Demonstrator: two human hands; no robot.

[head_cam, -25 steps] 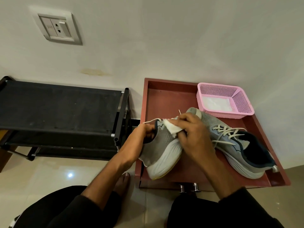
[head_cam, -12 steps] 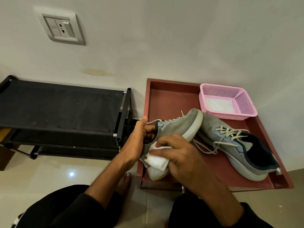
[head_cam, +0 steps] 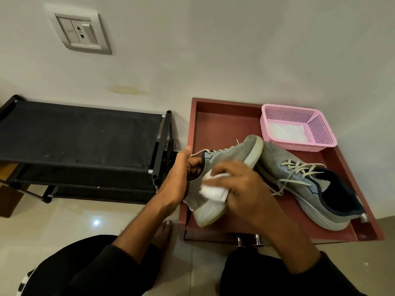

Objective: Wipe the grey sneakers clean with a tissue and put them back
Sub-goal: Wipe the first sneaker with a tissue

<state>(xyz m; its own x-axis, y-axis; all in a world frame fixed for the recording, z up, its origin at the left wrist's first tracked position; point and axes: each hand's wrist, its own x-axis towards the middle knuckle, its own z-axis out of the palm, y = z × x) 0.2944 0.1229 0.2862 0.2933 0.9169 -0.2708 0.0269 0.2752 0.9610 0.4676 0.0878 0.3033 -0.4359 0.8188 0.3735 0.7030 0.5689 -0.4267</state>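
Red tray (head_cam: 222, 122): sneaker (head_cam: 299, 178), pink basket (head_cam: 320, 133)

A shoe rack (head_cam: 85, 135) stands at nine o'clock, a tabletop (head_cam: 224, 120) to its right. On the tabletop a basket (head_cam: 320, 129) sits at one o'clock; one sneaker (head_cam: 310, 184) lies before it, at three o'clock. The other sneaker (head_cam: 230, 154) is held above the tabletop's left edge.
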